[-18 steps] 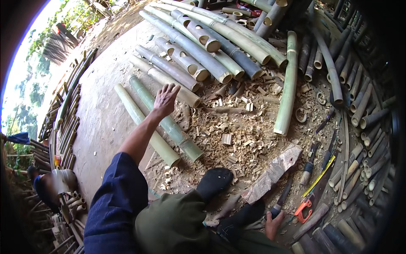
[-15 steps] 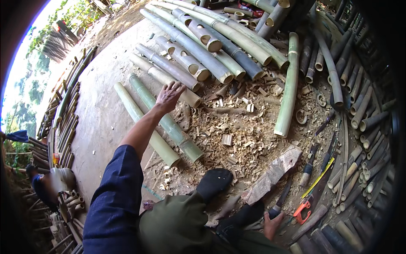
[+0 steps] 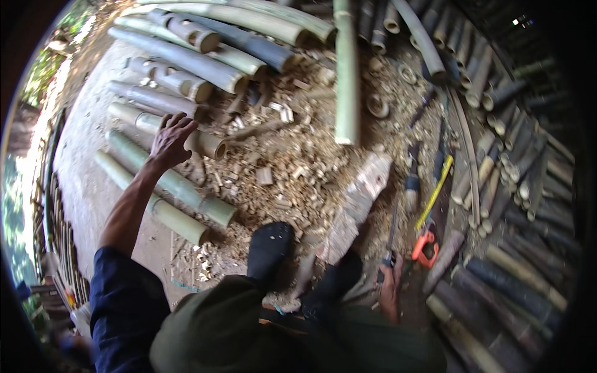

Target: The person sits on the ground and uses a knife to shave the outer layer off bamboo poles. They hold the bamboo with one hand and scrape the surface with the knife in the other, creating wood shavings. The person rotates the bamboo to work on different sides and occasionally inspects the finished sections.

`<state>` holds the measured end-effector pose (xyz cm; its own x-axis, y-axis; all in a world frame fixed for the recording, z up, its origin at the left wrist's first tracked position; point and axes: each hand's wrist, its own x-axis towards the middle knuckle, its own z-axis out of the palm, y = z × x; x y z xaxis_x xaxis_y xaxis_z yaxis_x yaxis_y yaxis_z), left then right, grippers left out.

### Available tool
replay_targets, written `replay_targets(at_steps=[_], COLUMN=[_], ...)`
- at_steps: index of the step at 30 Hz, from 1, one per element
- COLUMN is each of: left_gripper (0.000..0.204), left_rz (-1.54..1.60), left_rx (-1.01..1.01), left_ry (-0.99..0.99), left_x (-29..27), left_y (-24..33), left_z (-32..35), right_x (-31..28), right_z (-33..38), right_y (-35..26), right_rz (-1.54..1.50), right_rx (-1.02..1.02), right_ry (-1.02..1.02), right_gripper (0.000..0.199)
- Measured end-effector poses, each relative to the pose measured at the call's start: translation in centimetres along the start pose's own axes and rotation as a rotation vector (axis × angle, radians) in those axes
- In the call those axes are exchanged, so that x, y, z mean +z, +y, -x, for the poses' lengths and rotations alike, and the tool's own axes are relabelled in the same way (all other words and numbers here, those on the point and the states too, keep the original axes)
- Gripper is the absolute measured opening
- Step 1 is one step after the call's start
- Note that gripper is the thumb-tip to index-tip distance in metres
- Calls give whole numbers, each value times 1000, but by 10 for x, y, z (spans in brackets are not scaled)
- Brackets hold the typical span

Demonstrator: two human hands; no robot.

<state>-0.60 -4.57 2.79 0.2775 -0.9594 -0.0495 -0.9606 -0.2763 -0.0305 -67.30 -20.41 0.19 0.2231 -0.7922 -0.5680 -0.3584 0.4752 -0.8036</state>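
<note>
My left hand (image 3: 171, 142) reaches forward, fingers apart and slightly bent, over a pale tan bamboo tube (image 3: 207, 147). Whether the fingertips press on it, I cannot tell. Nearer to me lie a green bamboo pole (image 3: 186, 193) and a paler one (image 3: 163, 214), side by side. Low on the right, my right hand (image 3: 390, 286) is closed around the dark handle of a knife (image 3: 392, 233), its narrow blade pointing away from me.
Wood shavings (image 3: 273, 158) cover the ground ahead. Notched bamboo tubes (image 3: 180, 81) and long poles lie beyond. Between my feet and the knife lies a rough wooden block (image 3: 357, 208). A yellow measuring tape (image 3: 434, 193), an orange tool (image 3: 425, 250) and stacked bamboo (image 3: 497, 298) are at right.
The view has swung to the right, so the scene sits further left. My left hand stays over the tan bamboo tube. In my right hand the knife now points more straight ahead.
</note>
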Motion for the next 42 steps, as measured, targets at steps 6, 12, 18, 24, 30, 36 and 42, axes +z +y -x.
replay_targets(at_steps=[6, 12, 18, 24, 30, 36, 42], left_gripper=[75, 80, 76, 60, 49, 64, 42], left_rz=[277, 287, 359, 383, 340, 131, 238], left_rx=[326, 458, 353, 372, 453, 415, 427], left_ry=[61, -25, -397, -284, -284, -266, -262], left_x=[-35, -7, 15, 17, 20, 26, 18], left_y=[189, 304, 264, 265, 254, 235, 222], left_z=[-30, -63, -79, -64, -30, -21, -40], right_x=[19, 15, -24, -19, -1, 1, 18], right_z=[6, -21, -63, -129, -102, -46, 6], right_y=[-35, -48, -82, -113, -140, -96, -95], right_rz=[-132, 47, 470, 876, 974, 761, 899], right_rx=[-46, -78, -198, -490, -405, -311, -497], right_ry=[-125, -53, -18, -89, -355, -282, -280], right_gripper=[33, 20, 24, 32, 34, 42, 38])
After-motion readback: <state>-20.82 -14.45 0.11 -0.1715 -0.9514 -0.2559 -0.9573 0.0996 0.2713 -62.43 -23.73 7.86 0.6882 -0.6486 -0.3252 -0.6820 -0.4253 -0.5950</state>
